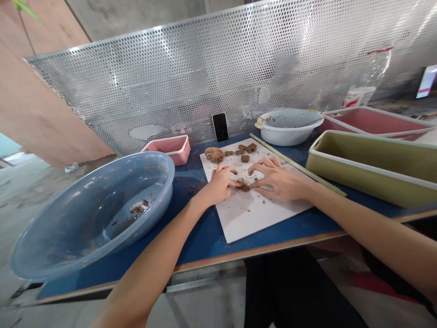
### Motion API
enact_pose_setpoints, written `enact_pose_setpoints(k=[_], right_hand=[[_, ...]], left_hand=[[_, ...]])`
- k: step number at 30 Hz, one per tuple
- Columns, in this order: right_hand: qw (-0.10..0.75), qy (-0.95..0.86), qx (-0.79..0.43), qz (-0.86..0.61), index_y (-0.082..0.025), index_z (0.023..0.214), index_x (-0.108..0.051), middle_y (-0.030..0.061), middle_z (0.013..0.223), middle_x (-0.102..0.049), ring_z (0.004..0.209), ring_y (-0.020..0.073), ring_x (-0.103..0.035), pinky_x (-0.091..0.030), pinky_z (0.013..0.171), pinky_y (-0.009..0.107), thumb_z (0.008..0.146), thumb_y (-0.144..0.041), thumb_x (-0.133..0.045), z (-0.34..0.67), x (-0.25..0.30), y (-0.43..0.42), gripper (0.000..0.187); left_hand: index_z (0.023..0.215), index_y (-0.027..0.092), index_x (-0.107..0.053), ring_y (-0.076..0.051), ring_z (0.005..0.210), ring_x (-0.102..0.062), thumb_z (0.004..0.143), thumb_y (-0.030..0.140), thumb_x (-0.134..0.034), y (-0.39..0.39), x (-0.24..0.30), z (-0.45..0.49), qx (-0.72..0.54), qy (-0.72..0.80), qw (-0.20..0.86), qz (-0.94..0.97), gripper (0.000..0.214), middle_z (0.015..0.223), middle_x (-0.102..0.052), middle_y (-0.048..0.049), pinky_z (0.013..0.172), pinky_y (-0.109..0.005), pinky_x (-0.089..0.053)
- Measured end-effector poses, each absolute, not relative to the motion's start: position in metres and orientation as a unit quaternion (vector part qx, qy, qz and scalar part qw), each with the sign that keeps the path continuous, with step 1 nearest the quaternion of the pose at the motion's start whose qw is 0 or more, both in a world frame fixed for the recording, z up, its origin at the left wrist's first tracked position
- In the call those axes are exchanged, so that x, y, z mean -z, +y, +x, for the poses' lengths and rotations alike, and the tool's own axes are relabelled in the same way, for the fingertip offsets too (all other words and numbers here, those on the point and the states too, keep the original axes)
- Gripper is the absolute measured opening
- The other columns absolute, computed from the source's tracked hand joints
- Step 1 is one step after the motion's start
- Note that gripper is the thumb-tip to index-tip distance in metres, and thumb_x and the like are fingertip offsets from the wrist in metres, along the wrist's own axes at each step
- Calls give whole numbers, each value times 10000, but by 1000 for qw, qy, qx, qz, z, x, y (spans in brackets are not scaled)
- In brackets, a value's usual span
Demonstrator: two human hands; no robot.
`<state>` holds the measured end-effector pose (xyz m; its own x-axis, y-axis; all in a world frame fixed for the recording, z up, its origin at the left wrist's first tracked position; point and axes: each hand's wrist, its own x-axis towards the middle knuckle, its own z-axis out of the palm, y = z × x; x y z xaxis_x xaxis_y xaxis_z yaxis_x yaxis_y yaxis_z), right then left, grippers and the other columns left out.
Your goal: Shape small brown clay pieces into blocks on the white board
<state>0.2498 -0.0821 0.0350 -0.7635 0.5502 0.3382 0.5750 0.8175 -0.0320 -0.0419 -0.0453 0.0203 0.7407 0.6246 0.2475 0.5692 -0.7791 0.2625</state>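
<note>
Both my hands rest on a white board (252,214) lying on the blue table. My left hand (220,184) and my right hand (278,180) have their fingers curled and pinch a small brown clay piece (243,187) between their fingertips. Farther back on the board lie a rough round clay lump (214,154) and several small clay pieces (246,148). Crumbs of clay are scattered over the board.
A big blue basin (92,214) with clay residue sits at the left, overhanging the table edge. Behind it is a pink tray (170,148). A phone (220,127) leans on the perforated metal screen. A white bowl (288,127), a wooden stick (297,166), an olive tray (372,166) and a red tray (378,122) are at the right.
</note>
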Motion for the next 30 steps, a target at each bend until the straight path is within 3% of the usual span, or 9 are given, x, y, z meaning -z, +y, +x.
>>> enact_pose_setpoints(k=[6,11,14,23,30], right_hand=[[165,-939,49,-296,-365,1150,-907,107,1452,-682,1323,386,-544,-400,1065,626,1120,-342,-570,252,-35,-79,339],[153,-942,61,-294,-354,1176,-898,109,1446,-679,1326,386,-555,-414,1079,618,1106,-340,-572,251,-32,-80,334],[147,-942,61,-295,-356,1203,-889,109,1463,-664,1329,384,-552,-412,1097,623,1102,-339,-566,251,-32,-81,339],[152,-941,74,-292,-329,1285,-853,138,1464,-635,1326,385,-544,-406,1086,625,1090,-294,-556,251,-30,-80,357],[153,-938,78,-302,-301,1202,-856,143,1459,-620,1348,386,-548,-405,1109,625,1076,-291,-572,249,-29,-81,311]], left_hand=[[1157,315,-920,-336,1402,-510,839,-58,-534,-43,-18,-45,-221,317,64,920,624,1460,-663,-81,1282,-626,-422],[895,300,-921,-306,1347,-527,808,-88,-537,-43,-23,-47,-259,303,63,915,554,1384,-702,-53,1271,-586,-429],[832,292,-910,-314,1345,-519,806,-85,-556,-45,-26,-46,-253,303,63,916,518,1379,-706,-56,1260,-599,-433],[893,281,-911,-343,1409,-494,803,-77,-555,-49,-28,-46,-222,306,71,923,513,1427,-664,-77,1268,-644,-428],[910,265,-910,-348,1416,-483,797,-77,-536,-51,-29,-46,-215,308,64,924,519,1454,-644,-81,1290,-647,-404]])
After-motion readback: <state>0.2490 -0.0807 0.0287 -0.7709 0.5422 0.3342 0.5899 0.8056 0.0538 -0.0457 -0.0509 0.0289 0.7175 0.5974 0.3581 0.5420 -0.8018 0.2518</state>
